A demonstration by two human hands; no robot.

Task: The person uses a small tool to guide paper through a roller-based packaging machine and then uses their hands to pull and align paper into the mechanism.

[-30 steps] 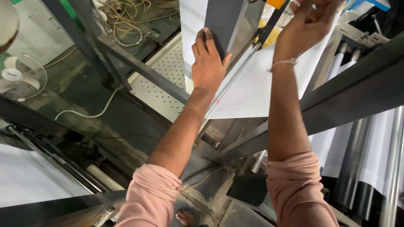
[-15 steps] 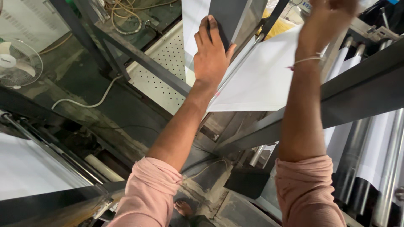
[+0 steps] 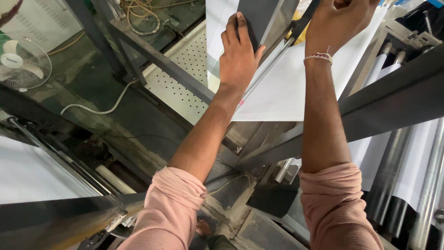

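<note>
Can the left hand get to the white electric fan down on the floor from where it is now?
Probably not. The left hand rests on the dark grey metal plate up on the machine, while the white electric fan sits far below, with a grey steel frame bar between.

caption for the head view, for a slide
Left hand presses a dark plate while right hand steadies the white sheet.

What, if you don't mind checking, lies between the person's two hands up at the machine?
In the head view, a slanted metal rod and the white sheet lie between the left hand, resting on a dark panel, and the right hand.
</note>
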